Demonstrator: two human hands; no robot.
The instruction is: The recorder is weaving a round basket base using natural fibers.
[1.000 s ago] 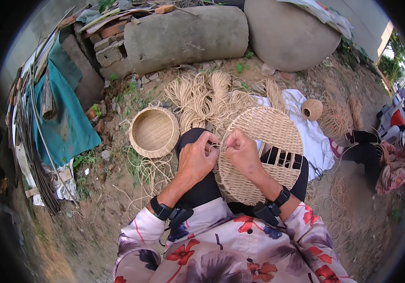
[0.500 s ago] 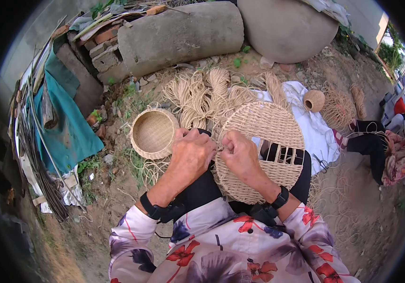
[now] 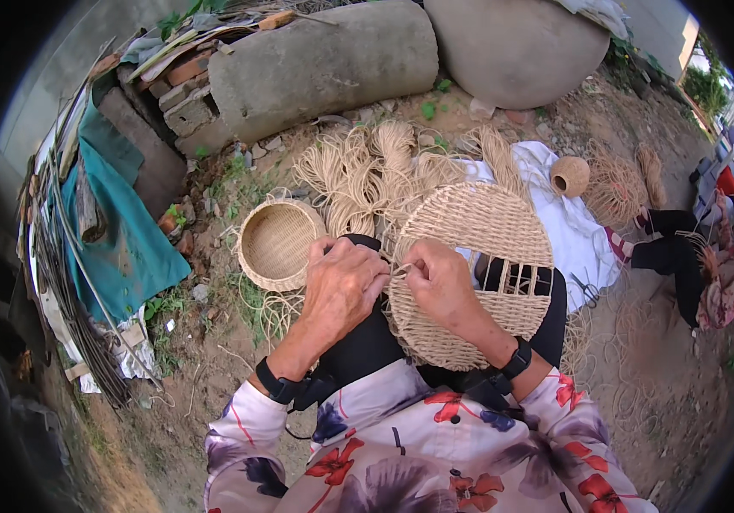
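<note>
A round woven straw panel, with an open band of bare spokes across its right part, lies over my dark-trousered lap. At its left edge my right hand is closed, thumb and forefinger pinching a thin tan cord. Just left of the panel, my left hand is closed too, back upward, its fingertips bent down by the same cord. The fingers hide most of that strand. Beyond my left hand sits a shallow round woven basket, its hollow facing up.
Bundles of tan cord lie ahead, beside a white cloth with a small woven pot. Scissors rest at the right. Another person sits far right. A concrete pipe section and teal cloth border the ground.
My right hand has turned slightly, and the short cord between the hands shows more clearly. Both hands stay beside the panel's left edge.
</note>
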